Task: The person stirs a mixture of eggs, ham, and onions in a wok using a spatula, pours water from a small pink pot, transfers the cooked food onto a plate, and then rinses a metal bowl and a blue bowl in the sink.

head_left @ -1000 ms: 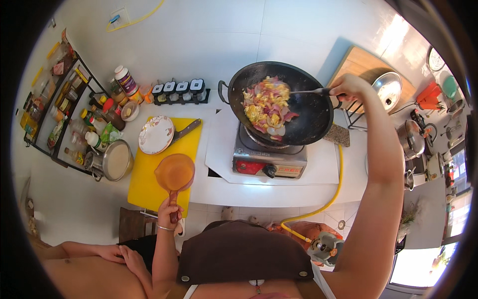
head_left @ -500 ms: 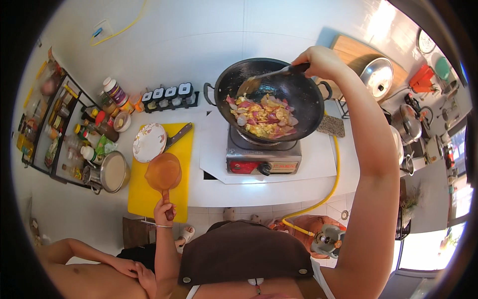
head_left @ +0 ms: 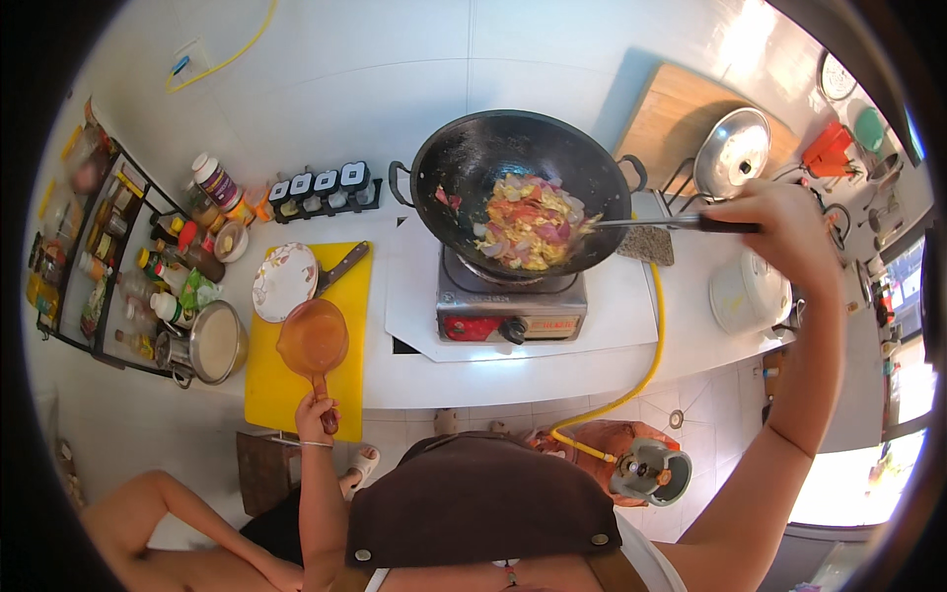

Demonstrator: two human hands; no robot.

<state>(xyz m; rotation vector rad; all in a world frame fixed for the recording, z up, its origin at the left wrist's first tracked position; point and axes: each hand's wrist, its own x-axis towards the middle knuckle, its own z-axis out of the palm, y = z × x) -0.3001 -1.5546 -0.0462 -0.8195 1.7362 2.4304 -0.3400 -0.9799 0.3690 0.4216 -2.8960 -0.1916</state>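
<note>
My right hand (head_left: 779, 222) is wrapped round the black handle of a metal spatula (head_left: 651, 223), right of the wok. The spatula's far end reaches into the food (head_left: 533, 222), a mix of yellow egg and pinkish sliced pieces. That food lies in a black two-handled wok (head_left: 449, 158) on a portable gas stove (head_left: 513, 306). My left hand (head_left: 317, 418) grips the handle of an orange-brown plastic water dipper (head_left: 314, 337), held over a yellow cutting board (head_left: 271, 395). Beside the dipper are a floral plate (head_left: 284, 283) and a knife (head_left: 343, 266).
Spice jars (head_left: 327, 185) stand against the wall; bottles and a pot (head_left: 218, 341) are at left. A yellow hose (head_left: 659, 326) runs to a gas cylinder (head_left: 651, 472). A lid (head_left: 735, 148) and white pot (head_left: 750, 294) are at right. Another person (head_left: 178, 528) is at lower left.
My right hand has swung right and down with the spatula, whose end moved from the wok's back left to its right side. The food is heaped further right. My left hand still holds the dipper.
</note>
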